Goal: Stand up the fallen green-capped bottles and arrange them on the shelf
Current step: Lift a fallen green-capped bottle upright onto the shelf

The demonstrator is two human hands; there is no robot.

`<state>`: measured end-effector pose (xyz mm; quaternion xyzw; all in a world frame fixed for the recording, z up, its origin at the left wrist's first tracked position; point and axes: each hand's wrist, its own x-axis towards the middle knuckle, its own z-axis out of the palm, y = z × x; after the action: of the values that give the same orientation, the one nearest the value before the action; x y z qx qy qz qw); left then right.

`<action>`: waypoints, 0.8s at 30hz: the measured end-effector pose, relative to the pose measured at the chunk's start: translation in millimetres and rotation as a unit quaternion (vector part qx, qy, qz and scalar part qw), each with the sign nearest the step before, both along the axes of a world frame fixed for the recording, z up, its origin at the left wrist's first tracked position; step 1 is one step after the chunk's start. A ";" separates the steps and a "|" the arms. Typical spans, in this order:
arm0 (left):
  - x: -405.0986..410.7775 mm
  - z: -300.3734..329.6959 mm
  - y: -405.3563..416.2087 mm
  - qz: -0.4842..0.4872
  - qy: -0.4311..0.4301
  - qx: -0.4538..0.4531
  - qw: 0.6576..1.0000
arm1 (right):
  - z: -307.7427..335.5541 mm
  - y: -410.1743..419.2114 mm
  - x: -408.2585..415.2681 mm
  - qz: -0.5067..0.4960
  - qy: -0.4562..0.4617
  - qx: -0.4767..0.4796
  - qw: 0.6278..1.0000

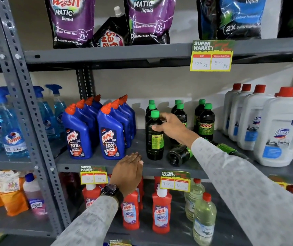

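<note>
Several dark green-capped bottles stand in rows on the grey middle shelf (152,168). My right hand (173,129) wraps the front upright bottle (154,139) of the left row, thumb across its shoulder. One green-capped bottle (178,155) lies on its side just right of it, base toward me. Another fallen bottle (228,148) lies further right, partly hidden under my right sleeve. A bottle labelled Sunny (206,124) stands upright at the right row's front. My left hand (129,172) rests flat on the shelf's front edge, fingers together, holding nothing.
Blue Harpic bottles (110,135) stand close on the left of the green-capped rows. White Domex jugs (280,132) crowd the right. Price tags (175,181) hang from the shelf lip. Red cleaner bottles (161,210) fill the shelf below; detergent pouches (71,22) sit above.
</note>
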<state>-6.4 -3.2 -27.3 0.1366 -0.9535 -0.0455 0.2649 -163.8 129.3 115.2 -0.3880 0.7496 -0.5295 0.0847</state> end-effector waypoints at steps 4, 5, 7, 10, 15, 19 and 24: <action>-0.3 -0.7 -1.2 -0.003 0.001 -0.003 1.000 | -5.4 2.5 6.5 -0.047 0.078 -0.010 0.996; -0.3 -0.7 -1.2 -0.002 0.002 -0.003 1.000 | -5.7 3.3 9.0 -0.057 0.094 -0.008 0.994; 0.1 -0.6 -0.6 -0.002 0.002 -0.002 1.000 | -5.4 5.1 10.8 -0.058 0.101 -0.004 0.993; 0.2 0.0 0.5 -0.001 0.001 -0.002 1.000 | 0.2 9.6 8.4 -0.015 0.033 -0.018 0.999; -0.5 -1.3 -1.0 0.001 0.000 0.001 1.000 | -3.3 10.3 -0.8 0.016 -0.022 -0.024 0.999; -0.8 -1.5 -0.9 0.003 0.000 0.000 1.000 | -8.7 7.0 0.1 -0.048 0.061 -0.006 0.997; -0.5 -0.7 -0.3 0.003 -0.002 0.002 1.000 | -10.5 7.4 0.6 -0.056 0.077 -0.010 0.995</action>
<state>-6.9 -3.5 -28.0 0.1406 -0.9533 -0.0464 0.2632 -163.2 136.7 104.7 -0.3855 0.7692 -0.5096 -0.0072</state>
